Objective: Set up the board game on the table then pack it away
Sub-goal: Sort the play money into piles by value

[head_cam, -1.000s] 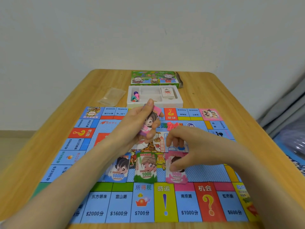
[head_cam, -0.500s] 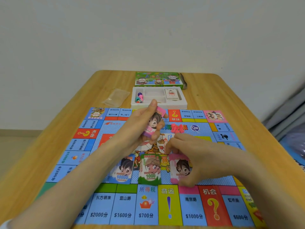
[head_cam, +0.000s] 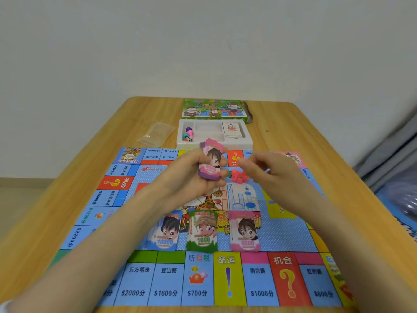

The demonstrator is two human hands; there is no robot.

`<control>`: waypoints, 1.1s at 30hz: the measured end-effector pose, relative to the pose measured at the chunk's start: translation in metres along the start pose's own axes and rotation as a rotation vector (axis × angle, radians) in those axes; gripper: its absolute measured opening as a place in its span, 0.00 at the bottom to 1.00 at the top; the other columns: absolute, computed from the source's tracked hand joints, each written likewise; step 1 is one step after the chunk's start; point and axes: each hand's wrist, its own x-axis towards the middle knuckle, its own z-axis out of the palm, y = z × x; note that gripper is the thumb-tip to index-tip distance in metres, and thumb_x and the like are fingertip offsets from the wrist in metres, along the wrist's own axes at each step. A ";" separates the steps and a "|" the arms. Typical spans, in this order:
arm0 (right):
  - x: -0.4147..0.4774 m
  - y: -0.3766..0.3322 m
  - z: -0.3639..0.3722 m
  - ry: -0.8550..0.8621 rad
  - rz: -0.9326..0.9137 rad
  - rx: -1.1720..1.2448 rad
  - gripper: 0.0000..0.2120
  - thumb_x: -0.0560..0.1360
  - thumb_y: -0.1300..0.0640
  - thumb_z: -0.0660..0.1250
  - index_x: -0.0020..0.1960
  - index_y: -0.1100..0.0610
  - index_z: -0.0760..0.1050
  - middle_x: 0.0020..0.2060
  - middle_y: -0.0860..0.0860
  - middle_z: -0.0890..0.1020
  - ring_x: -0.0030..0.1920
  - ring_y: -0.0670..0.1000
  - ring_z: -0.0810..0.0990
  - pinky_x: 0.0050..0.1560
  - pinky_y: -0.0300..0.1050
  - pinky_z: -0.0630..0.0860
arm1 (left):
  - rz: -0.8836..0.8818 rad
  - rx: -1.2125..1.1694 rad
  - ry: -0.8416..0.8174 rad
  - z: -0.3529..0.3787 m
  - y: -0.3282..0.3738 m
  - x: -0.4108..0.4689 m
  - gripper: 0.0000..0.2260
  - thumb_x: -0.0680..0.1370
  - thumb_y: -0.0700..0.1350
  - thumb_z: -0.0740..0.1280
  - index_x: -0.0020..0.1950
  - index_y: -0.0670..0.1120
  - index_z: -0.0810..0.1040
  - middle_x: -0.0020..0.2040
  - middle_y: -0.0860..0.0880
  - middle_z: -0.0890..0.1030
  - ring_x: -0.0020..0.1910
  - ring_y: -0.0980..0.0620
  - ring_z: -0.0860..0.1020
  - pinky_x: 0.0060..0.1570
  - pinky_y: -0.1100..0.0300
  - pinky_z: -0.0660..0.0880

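**Setup phase: sorting money into piles**

Left hand (head_cam: 191, 175) is curled round the unsorted notes (head_cam: 212, 162), held upright over the far half of the board (head_cam: 282, 236), pink note on top. Right hand (head_cam: 273, 175) is just beside them, fingers loosely bent, nothing visibly in them. 10000 pile (head_cam: 164, 232), 1000 pile (head_cam: 203, 232) and 5000 pile (head_cam: 244, 232) sit side by side mid-board.

Next, probably: pinch off the top note and land it square on its matching pile.

Diff vs 0.5 s ago: right hand was down on the 5000 pile and is now up at the notes.

Left hand (head_cam: 189, 177) grips banknotes (head_cam: 212, 162), right hand (head_cam: 270, 172) hovers loosely curled
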 end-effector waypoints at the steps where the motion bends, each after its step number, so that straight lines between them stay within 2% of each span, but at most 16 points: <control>1: 0.001 0.001 0.001 0.053 -0.005 0.012 0.17 0.75 0.45 0.62 0.34 0.55 0.70 0.28 0.49 0.71 0.29 0.44 0.67 0.32 0.34 0.65 | 0.008 0.013 0.012 0.000 0.000 0.000 0.09 0.78 0.34 0.54 0.48 0.37 0.73 0.43 0.41 0.78 0.33 0.48 0.80 0.33 0.58 0.79; 5: 0.001 0.002 0.004 0.188 -0.059 0.055 0.10 0.77 0.56 0.64 0.38 0.55 0.72 0.29 0.45 0.73 0.32 0.42 0.70 0.33 0.31 0.66 | 0.012 0.089 -0.069 0.000 -0.001 -0.001 0.10 0.81 0.33 0.54 0.56 0.37 0.74 0.49 0.38 0.84 0.45 0.42 0.84 0.44 0.55 0.82; 8: 0.000 0.000 0.006 0.205 -0.070 0.118 0.04 0.76 0.59 0.65 0.43 0.56 0.74 0.29 0.40 0.77 0.33 0.37 0.74 0.34 0.29 0.68 | -0.009 0.146 -0.104 0.000 -0.002 -0.002 0.10 0.81 0.35 0.56 0.59 0.38 0.74 0.51 0.39 0.83 0.46 0.43 0.84 0.42 0.58 0.82; 10: 0.000 -0.001 0.007 0.188 -0.081 0.147 0.02 0.76 0.59 0.66 0.46 0.54 0.73 0.30 0.41 0.79 0.34 0.38 0.77 0.35 0.29 0.69 | -0.002 0.184 -0.108 -0.001 -0.003 -0.002 0.10 0.79 0.35 0.59 0.58 0.38 0.75 0.50 0.39 0.84 0.45 0.44 0.84 0.41 0.59 0.81; 13: -0.001 0.000 0.007 0.189 -0.120 0.128 0.07 0.74 0.58 0.69 0.49 0.51 0.72 0.35 0.47 0.79 0.36 0.45 0.78 0.35 0.35 0.71 | 0.014 0.256 -0.099 0.000 -0.003 -0.004 0.12 0.73 0.38 0.65 0.56 0.40 0.76 0.47 0.40 0.84 0.43 0.45 0.84 0.40 0.61 0.81; 16: -0.001 -0.001 0.008 0.213 -0.149 0.121 0.11 0.72 0.59 0.72 0.47 0.48 0.72 0.36 0.48 0.77 0.36 0.47 0.76 0.38 0.42 0.74 | 0.031 0.320 -0.073 0.000 -0.004 -0.005 0.13 0.70 0.38 0.67 0.54 0.41 0.78 0.44 0.42 0.85 0.40 0.46 0.85 0.38 0.61 0.81; 19: -0.001 -0.003 0.008 0.266 -0.186 0.137 0.13 0.69 0.62 0.74 0.43 0.48 0.73 0.32 0.46 0.75 0.34 0.46 0.74 0.37 0.41 0.74 | 0.039 0.358 -0.052 0.000 -0.005 -0.005 0.13 0.68 0.38 0.68 0.52 0.41 0.78 0.42 0.43 0.85 0.38 0.48 0.85 0.36 0.62 0.81; 22: -0.001 -0.003 0.006 0.299 -0.186 0.148 0.13 0.69 0.64 0.74 0.41 0.48 0.73 0.31 0.50 0.77 0.33 0.48 0.75 0.36 0.42 0.75 | 0.037 0.382 -0.054 0.000 -0.005 -0.004 0.14 0.68 0.39 0.69 0.52 0.41 0.78 0.42 0.43 0.85 0.38 0.48 0.85 0.35 0.63 0.80; 25: -0.001 -0.003 0.005 0.299 -0.169 0.141 0.13 0.70 0.64 0.73 0.44 0.48 0.74 0.32 0.54 0.78 0.34 0.54 0.78 0.38 0.47 0.76 | 0.027 0.384 -0.046 0.000 -0.005 -0.004 0.14 0.68 0.39 0.69 0.53 0.41 0.78 0.43 0.42 0.85 0.38 0.47 0.85 0.34 0.62 0.80; 28: -0.001 -0.003 0.005 0.293 -0.162 0.134 0.11 0.71 0.65 0.71 0.46 0.50 0.76 0.32 0.54 0.79 0.34 0.54 0.78 0.38 0.46 0.76 | 0.024 0.377 -0.034 0.000 -0.005 -0.004 0.14 0.67 0.39 0.69 0.52 0.41 0.77 0.41 0.42 0.85 0.37 0.47 0.84 0.33 0.63 0.80; 33: -0.001 -0.004 0.003 0.297 -0.129 0.164 0.13 0.73 0.67 0.68 0.40 0.49 0.74 0.32 0.56 0.79 0.34 0.55 0.79 0.36 0.50 0.76 | 0.027 0.380 -0.030 0.001 -0.004 -0.004 0.12 0.68 0.39 0.68 0.51 0.40 0.77 0.40 0.43 0.85 0.36 0.49 0.84 0.34 0.63 0.80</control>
